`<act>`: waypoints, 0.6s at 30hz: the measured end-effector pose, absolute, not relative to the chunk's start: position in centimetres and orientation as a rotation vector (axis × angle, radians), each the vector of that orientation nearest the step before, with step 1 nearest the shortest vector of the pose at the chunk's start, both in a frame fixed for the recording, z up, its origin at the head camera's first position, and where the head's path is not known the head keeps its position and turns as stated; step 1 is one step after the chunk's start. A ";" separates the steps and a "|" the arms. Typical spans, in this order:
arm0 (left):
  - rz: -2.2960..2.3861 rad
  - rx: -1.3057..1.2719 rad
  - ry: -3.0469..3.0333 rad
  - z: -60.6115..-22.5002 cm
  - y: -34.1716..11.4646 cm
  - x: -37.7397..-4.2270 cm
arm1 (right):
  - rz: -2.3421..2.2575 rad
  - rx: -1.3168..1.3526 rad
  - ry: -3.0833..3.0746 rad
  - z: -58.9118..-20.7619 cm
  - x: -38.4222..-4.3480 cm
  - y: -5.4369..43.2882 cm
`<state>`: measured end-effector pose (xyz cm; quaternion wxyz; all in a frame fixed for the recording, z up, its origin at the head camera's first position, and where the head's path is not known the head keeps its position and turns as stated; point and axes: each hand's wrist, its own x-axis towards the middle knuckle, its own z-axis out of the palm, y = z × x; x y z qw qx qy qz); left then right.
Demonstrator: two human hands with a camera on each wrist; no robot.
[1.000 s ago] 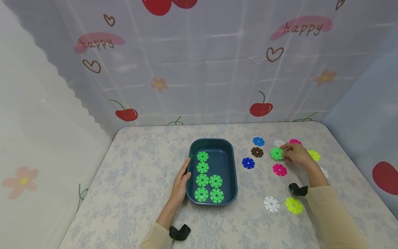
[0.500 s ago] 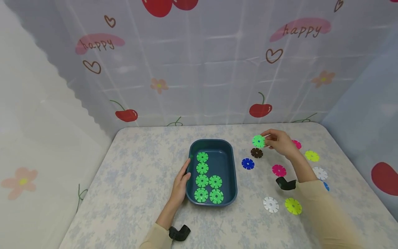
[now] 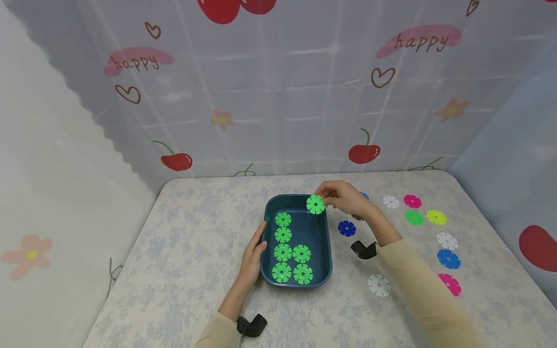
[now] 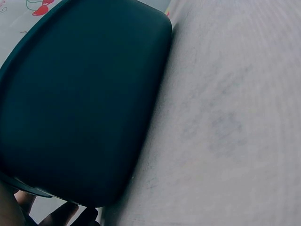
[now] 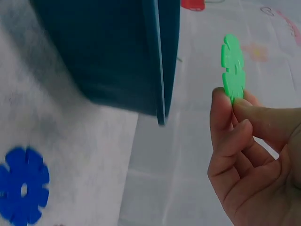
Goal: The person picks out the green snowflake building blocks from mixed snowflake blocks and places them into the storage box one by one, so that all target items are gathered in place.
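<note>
In the head view my right hand (image 3: 344,195) pinches a bright green notched plastic disc (image 3: 315,204) above the far right corner of a dark blue tray (image 3: 329,241). The right wrist view shows the disc edge-on between thumb and fingertips, apart from the tray. Several more green discs (image 3: 283,235) lie inside, in a longer left column and a shorter right one near the front. My left hand (image 3: 252,258) holds the tray's left side, thumb at the rim. Its fingers (image 4: 61,214) are only partly visible beside the wall in the left wrist view.
Right of the tray lie loose discs: dark blue (image 3: 346,228), white (image 3: 379,285), yellow (image 3: 436,217), pink (image 3: 412,201), light blue (image 3: 448,259) and another green one (image 3: 414,218). My right forearm covers part of that area. A printed curtain (image 3: 283,121) stands behind the table.
My right hand has carried the green disc leftward from among the loose discs to over the tray's far right corner. The left hand and tray have stayed in place.
</note>
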<state>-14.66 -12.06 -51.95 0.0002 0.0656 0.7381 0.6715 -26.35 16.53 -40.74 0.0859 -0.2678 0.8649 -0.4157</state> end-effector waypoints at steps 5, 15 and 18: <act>2.111 0.227 2.329 -51.8 -12.0 -14.7 | -1.166 -0.923 2.465 -41.5 -26.6 14.4; 2.108 0.204 2.306 -51.8 -12.0 -14.5 | -0.953 -1.043 2.435 -43.3 -26.8 11.7; 2.108 0.190 2.290 -51.8 -12.0 -14.6 | -0.880 -1.069 2.435 -43.7 -27.0 11.0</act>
